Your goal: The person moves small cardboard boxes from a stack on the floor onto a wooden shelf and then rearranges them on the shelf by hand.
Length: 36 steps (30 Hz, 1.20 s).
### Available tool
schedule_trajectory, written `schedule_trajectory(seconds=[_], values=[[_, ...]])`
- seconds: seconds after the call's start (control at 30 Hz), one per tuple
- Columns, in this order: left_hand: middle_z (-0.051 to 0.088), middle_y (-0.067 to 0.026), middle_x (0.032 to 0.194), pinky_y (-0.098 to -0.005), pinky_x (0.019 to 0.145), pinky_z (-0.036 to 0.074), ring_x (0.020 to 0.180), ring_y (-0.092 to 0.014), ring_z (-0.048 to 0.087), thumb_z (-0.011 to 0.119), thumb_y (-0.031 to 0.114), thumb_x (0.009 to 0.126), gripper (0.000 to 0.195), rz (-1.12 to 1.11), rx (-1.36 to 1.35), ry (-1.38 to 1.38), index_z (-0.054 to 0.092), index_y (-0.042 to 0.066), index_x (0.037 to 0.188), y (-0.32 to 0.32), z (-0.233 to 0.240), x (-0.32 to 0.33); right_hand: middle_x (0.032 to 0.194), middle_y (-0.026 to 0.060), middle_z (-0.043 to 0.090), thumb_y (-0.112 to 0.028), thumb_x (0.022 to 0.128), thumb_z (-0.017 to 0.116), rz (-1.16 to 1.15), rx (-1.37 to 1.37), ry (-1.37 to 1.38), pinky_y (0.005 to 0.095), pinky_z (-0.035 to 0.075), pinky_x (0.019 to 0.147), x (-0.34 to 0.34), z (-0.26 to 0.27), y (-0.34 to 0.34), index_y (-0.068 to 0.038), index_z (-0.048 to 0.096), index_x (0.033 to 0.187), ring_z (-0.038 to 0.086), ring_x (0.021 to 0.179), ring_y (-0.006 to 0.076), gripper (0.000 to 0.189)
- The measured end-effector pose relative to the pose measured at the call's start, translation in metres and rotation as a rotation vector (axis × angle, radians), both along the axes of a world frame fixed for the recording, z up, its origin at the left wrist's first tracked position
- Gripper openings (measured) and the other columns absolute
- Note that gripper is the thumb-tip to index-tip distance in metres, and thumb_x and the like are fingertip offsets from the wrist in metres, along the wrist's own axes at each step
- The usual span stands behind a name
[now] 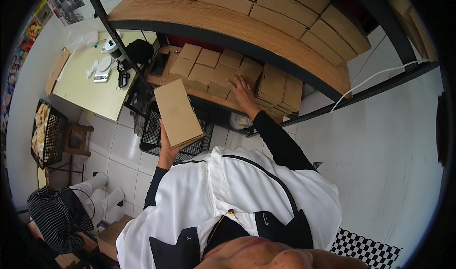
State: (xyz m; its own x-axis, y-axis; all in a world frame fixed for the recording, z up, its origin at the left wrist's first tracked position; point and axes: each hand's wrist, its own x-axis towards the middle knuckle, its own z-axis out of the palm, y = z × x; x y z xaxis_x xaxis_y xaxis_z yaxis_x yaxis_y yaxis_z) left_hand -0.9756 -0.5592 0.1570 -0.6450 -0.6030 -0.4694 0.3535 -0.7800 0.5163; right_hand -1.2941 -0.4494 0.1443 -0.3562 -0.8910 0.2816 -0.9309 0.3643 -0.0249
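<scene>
My left hand (pixel 167 146) grips a brown cardboard box (pixel 180 114) by its lower left side, in front of the lower shelf. A second layer of cardboard shows along the box's bottom edge; whether it is a flap or another box, I cannot tell. My right hand (pixel 243 93) reaches onto the lower shelf, its fingers spread over the small cardboard boxes (pixel 221 75) stacked there. Its fingertips seem to rest on them, and nothing shows in its grasp. Larger cardboard boxes (pixel 271 85) stand just right of that hand.
Overhead, a wooden shelf (pixel 228 16) on a black metal frame carries rows of cardboard boxes (pixel 285 7). Below sits a black plastic crate (pixel 151 137). At left, a table (pixel 82 90) holds a white scale (pixel 102 71). Another person (pixel 60 215) is at lower left.
</scene>
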Motion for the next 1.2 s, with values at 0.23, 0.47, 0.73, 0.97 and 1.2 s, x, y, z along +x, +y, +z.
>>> schedule_trajectory(seconds=[0.23,0.47,0.73,0.97,1.2], values=[[0.056,-0.0095,0.119,-0.0352,0.088,0.05,0.106,-0.023,0.056,0.04,0.061,0.089,0.066,-0.073,0.013,0.093,0.047,0.008,0.128,0.003,-0.004,-0.008,0.136,0.0113,0.039,-0.006,0.085,0.047,-0.07,0.065,-0.139,0.0477,0.038,0.098,-0.025,-0.023,-0.005,-0.011,0.053,0.118,0.036,0.126,0.0333,0.034],[0.055,-0.01,0.122,-0.0339,0.09,0.048,0.107,-0.022,0.056,0.042,0.057,0.091,0.062,-0.112,0.019,0.221,0.046,0.007,0.129,0.004,-0.018,-0.009,0.136,0.011,0.04,-0.01,0.087,0.048,-0.209,0.066,-0.207,0.0421,0.039,0.098,-0.011,-0.011,0.0,-0.01,0.053,0.12,0.039,0.124,0.0324,0.034],[0.051,-0.0108,0.128,-0.0388,0.093,0.046,0.114,-0.024,0.052,0.041,0.055,0.092,0.063,-0.181,0.023,0.202,0.04,0.008,0.134,0.0,-0.003,-0.022,0.139,0.0126,0.038,-0.025,0.083,0.063,0.441,-0.135,-0.691,0.0434,0.032,0.105,0.119,0.098,0.002,-0.011,0.046,0.131,0.033,0.131,0.0337,0.052],[0.047,-0.0123,0.132,-0.0407,0.095,0.045,0.118,-0.026,0.049,0.041,0.056,0.091,0.065,-0.241,-0.015,0.209,0.037,0.009,0.136,0.0,-0.007,-0.04,0.145,0.0089,0.03,-0.021,0.067,0.076,0.407,-0.024,-0.419,0.0478,0.03,0.108,0.16,0.099,0.021,-0.016,0.039,0.137,0.013,0.137,0.0409,0.079],[0.047,-0.0141,0.131,-0.0402,0.097,0.043,0.118,-0.027,0.049,0.045,0.053,0.09,0.066,-0.285,0.043,0.254,0.036,0.006,0.135,0.0,-0.019,-0.049,0.146,0.0046,0.03,-0.003,0.065,0.074,0.341,-0.116,-0.639,0.0436,0.029,0.11,0.155,0.098,0.041,-0.017,0.038,0.138,0.018,0.138,0.0331,0.083]])
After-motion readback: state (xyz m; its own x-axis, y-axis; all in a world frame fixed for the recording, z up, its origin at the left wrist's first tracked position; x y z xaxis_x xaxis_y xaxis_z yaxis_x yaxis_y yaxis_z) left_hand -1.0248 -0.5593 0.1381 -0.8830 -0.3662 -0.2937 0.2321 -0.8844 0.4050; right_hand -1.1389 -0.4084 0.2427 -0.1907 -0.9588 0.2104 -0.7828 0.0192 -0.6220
